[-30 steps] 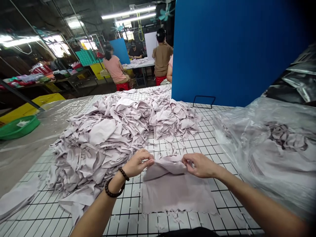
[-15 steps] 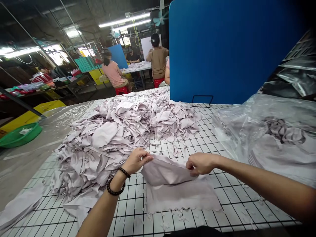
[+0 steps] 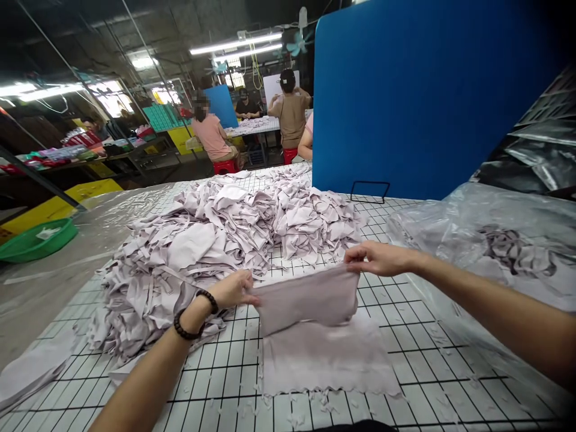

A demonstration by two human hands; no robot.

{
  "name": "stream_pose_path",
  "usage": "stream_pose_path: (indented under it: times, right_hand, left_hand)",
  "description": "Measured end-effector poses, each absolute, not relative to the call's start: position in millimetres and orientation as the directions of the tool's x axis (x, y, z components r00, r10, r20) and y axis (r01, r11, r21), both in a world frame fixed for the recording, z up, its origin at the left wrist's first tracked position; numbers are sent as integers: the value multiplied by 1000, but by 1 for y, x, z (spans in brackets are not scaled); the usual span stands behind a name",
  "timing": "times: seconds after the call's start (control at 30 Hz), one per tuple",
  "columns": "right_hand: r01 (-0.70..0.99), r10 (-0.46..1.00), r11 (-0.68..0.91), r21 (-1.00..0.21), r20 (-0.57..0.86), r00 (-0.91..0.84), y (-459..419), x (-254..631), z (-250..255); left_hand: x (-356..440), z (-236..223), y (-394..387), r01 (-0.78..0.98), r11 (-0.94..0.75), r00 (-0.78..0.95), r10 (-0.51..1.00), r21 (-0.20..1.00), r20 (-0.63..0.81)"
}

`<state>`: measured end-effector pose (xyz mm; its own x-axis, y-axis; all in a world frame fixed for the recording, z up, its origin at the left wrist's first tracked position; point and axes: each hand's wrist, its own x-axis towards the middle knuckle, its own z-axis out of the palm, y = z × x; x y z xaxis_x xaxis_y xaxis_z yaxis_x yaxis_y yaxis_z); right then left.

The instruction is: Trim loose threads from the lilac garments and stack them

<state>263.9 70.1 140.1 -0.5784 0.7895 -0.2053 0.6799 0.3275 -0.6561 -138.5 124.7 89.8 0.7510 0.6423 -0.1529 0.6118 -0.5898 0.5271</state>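
Right hand (image 3: pixel 378 259) has risen — it and the left hand (image 3: pixel 231 290) pinch cloth (image 3: pixel 310 297), one end each. Two bracelets (image 3: pixel 181 328) show; one board (image 3: pixel 405 108) stands on one bench (image 3: pixel 218 372).

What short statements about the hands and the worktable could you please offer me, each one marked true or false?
1. Both the left hand and the right hand grip pale cloth. True.
2. The beaded bracelets are on the right wrist. False: both dark bracelets are on the left wrist.
3. A large heap of fabric pieces lies on the grid-lined table. True.
4. The tall panel at the table is yellow. False: the tall panel is blue.
5. The green basin is at the picture's right edge. False: the green basin is at the left edge.
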Motion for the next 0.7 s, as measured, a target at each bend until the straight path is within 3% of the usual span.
stream_pose_path:
  times: [0.1, 0.2, 0.3, 0.37, 0.43, 0.53, 0.7]
  right_hand:
    - [748, 858, 411, -521, -57, -511, 78, 269, 170]
    - [785, 897, 434, -442, 137, -419, 81, 272, 199]
    - [785, 893, 434, -441, 96, -440, 81, 275, 219]
    - [793, 897, 414, -447, 53, -439, 83, 276, 225]
    - [818, 921, 381, -431, 97, -377, 88, 277, 228]
    - [828, 934, 351, -437, 97, -344, 94, 277, 231]
    - [813, 938, 330, -479, 70, -340, 98, 285, 240]
  left_hand:
    - [-140, 130, 132, 572, -652, 754, 657, 497, -8]
    - [-136, 167, 135, 458, -646, 748, 651, 611, 127]
    - [-128, 187, 138, 383, -633, 698, 676, 673, 238]
    - [-122, 192, 143, 454, -675, 619, 708, 582, 339]
    - [-115, 193, 150, 576, -697, 550, 717, 427, 429]
    - [-105, 195, 157, 656, -685, 544, 720, 315, 431]
    - [-100, 204, 152, 521, -694, 643, 702, 497, 306]
